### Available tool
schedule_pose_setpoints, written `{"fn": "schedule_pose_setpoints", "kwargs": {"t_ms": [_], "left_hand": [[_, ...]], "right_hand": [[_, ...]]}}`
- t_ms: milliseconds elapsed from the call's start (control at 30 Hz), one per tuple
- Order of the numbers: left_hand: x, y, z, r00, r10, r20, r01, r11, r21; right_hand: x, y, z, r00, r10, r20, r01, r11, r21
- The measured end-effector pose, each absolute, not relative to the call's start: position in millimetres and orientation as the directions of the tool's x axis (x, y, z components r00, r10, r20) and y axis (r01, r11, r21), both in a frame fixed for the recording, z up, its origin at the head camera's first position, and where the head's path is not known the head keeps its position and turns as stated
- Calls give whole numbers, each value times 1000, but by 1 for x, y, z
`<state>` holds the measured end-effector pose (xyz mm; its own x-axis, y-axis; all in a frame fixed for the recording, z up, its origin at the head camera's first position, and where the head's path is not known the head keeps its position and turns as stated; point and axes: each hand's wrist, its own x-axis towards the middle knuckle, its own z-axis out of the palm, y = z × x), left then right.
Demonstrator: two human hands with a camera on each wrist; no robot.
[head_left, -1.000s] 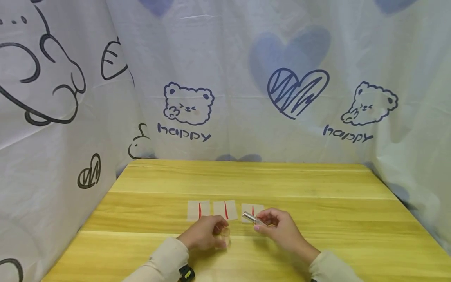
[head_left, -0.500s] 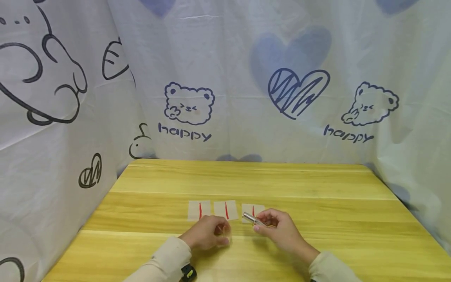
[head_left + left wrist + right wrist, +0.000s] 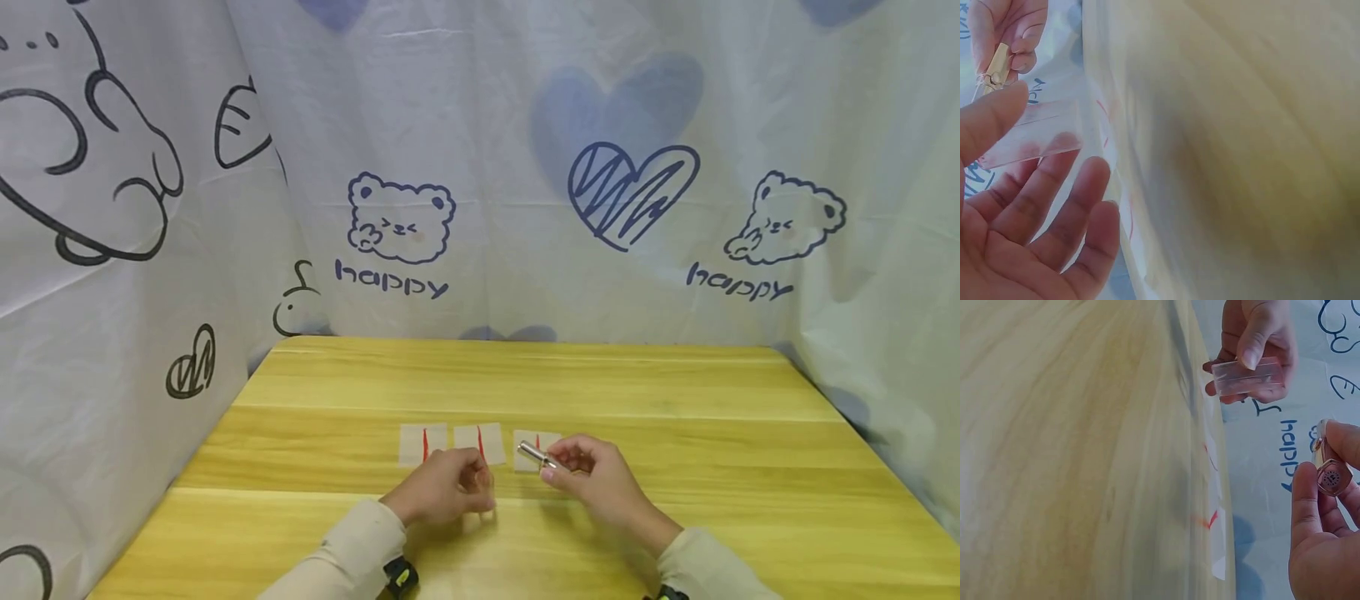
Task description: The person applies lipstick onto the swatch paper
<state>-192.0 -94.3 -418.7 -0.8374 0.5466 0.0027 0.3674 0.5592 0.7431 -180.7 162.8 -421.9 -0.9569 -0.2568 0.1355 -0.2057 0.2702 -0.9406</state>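
Note:
My left hand [image 3: 438, 487] pinches a clear plastic rectangular case [image 3: 1054, 128] between thumb and fingers; in the right wrist view this case [image 3: 1235, 380] is see-through and looks flat. Its contents, if any, cannot be told. To the right, my right hand [image 3: 607, 483] pinches a small shiny tube [image 3: 532, 454], silver at its left end. The right wrist view gives the same tube [image 3: 1330, 475] a rose-gold, six-sided end with a dark printed mark. Both hands are raised above the table, and the two objects are apart.
Three pale paper squares lie in a row on the wooden table [image 3: 300, 467]: a left one [image 3: 411, 446], a middle one [image 3: 467, 437] and a right one [image 3: 525, 460]. Each bears a red line. Printed white curtains [image 3: 495, 250] hang behind and beside the table.
My left hand has shifted slightly right and up, turning the clear case so less of it shows in the head view. My right hand has risen a little, still holding the tube.

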Motion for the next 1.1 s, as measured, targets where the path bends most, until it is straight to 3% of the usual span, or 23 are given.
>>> {"fn": "schedule_pose_setpoints", "kwargs": {"t_ms": [533, 1100], "left_hand": [[-191, -92, -412, -844, 519, 137, 418, 474, 775], [-184, -80, -412, -842, 427, 329, 514, 449, 731]], "right_hand": [[-181, 159, -408, -929, -340, 145, -242, 263, -934], [-188, 154, -405, -839, -509, 192, -390, 317, -865]]}}
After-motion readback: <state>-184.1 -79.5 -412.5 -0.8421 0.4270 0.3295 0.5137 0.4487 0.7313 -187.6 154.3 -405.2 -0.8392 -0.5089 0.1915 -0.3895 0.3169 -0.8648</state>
